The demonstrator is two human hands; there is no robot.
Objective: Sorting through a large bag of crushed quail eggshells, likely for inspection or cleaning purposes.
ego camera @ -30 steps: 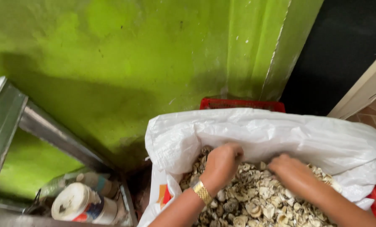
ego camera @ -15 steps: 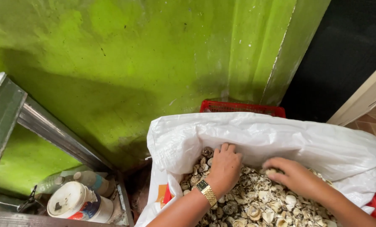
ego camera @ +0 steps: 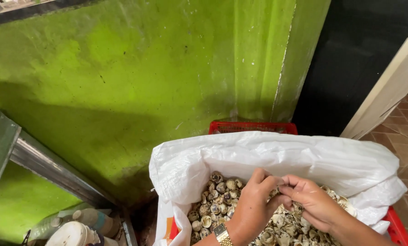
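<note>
White sack [ego camera: 277,159] in the red crate [ego camera: 252,127] holds our shells [ego camera: 215,202], most unsorted, while our left hand [ego camera: 254,207] and right hand [ego camera: 313,205] pinch fingers together on one piece.

Red plastic crate [ego camera: 252,127] stands against green wall, its far rim and right corner showing. White woven sack [ego camera: 277,159] sits inside it, mouth rolled open, holding a heap of small speckled shells [ego camera: 217,205].
</note>
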